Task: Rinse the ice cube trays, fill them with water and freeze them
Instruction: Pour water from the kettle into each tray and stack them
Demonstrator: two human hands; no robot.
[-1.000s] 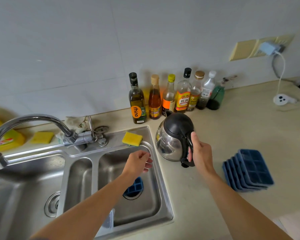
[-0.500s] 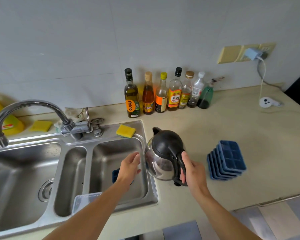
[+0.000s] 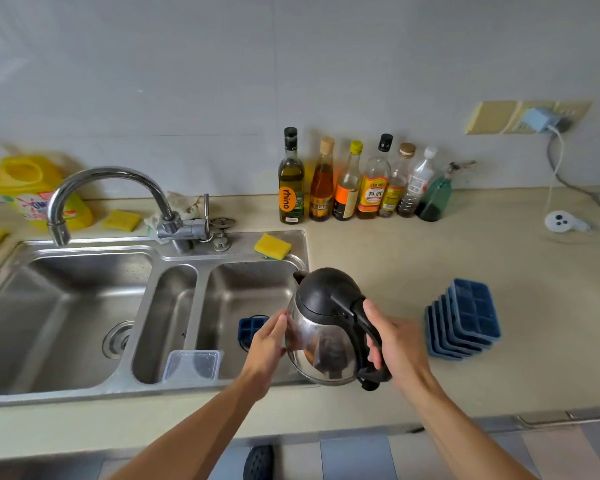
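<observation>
Right hand (image 3: 400, 344) grips the black handle of the steel electric kettle (image 3: 323, 327), held over the sink edge. Left hand (image 3: 267, 344) lies flat-fingered against its side; a dark blue ice cube tray (image 3: 250, 329) sits in the basin.

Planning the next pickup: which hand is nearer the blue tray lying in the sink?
Left. The left hand touches the kettle just beside the tray; the right hand grips the kettle on its far side, away from the tray.

Soft even daylight, wide-angle edge distortion
</observation>
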